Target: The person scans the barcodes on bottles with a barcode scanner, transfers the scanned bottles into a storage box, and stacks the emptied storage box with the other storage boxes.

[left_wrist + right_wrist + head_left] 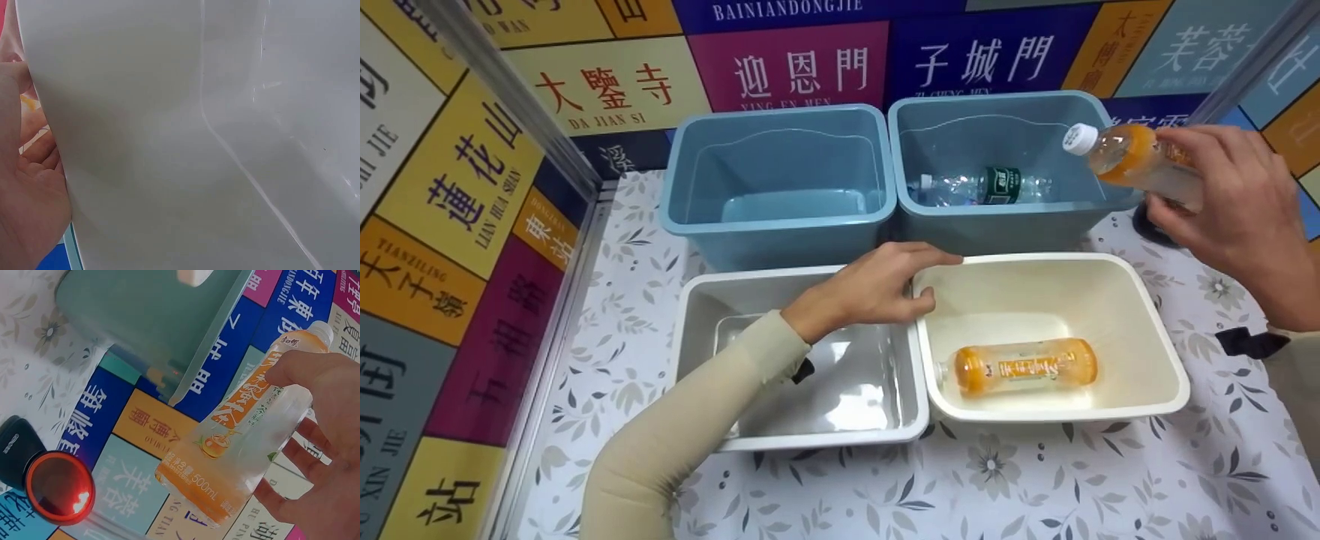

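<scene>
My right hand [1237,195] grips a plastic drink bottle [1132,161] with an orange label and white cap, beside the right rim of the right blue bin [997,217]. In the right wrist view, thumb and fingers go round the bottle [242,422]. My left hand [881,289] lies over the adjoining rims of the grey-white bin [802,442] and the cream bin [1057,412], holding no bottle. A similar orange-labelled bottle [1027,367] lies on its side in the cream bin. In the left wrist view the left hand [36,197] is against the bin's edge.
Clear bottles, one with a green label [1001,185], lie in the right blue bin. A left blue bin [780,225] stands beside it. Behind is a printed panel wall [787,67]. A black round-headed object [59,486] stands near the right blue bin. The patterned tablecloth [990,480] lies beneath.
</scene>
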Tool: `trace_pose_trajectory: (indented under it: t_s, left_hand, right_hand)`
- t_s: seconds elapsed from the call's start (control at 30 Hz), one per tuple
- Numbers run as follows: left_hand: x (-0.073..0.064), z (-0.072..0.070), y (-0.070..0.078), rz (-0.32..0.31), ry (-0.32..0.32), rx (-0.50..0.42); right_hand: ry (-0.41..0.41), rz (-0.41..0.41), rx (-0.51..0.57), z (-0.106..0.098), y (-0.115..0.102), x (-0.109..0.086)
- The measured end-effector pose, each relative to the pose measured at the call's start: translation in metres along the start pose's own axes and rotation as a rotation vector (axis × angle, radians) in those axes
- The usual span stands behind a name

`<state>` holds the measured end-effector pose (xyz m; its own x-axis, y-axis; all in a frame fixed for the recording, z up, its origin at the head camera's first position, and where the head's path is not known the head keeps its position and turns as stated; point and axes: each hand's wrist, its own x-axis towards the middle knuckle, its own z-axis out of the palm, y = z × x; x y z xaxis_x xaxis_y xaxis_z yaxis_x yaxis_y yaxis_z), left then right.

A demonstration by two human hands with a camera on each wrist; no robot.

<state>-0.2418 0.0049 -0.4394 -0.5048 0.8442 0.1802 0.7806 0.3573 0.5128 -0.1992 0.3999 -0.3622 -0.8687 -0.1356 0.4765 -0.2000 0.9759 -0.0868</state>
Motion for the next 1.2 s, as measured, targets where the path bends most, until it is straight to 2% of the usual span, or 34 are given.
trace_pose_trajectory:
  t_s: [0.13,0.33,0.57,0.8,1.2]
  left_hand:
    - [0.0,0.0,-0.001,0.011,0.011,0.012]
    - [0.0,-0.001,-0.001,-0.005,0.002,0.008]
    - [0.0,-0.001,-0.001,-0.005,0.002,0.002]
    - [0.0,-0.001,0.0,-0.004,-0.003,0.002]
    - [0.001,-0.001,-0.001,0.001,0.003,0.009]
  right_hand:
    - [0.002,-0.032,0.002,0.002,-0.007,0.004]
    - [-0.034,-0.039,0.014,0.006,-0.016,0.015]
    - [-0.032,-0.112,0.021,0.007,-0.022,0.033]
    - [-0.057,-0.134,0.026,0.008,-0.03,0.043]
    - [-0.036,-0.224,0.071,0.013,-0.045,0.058]
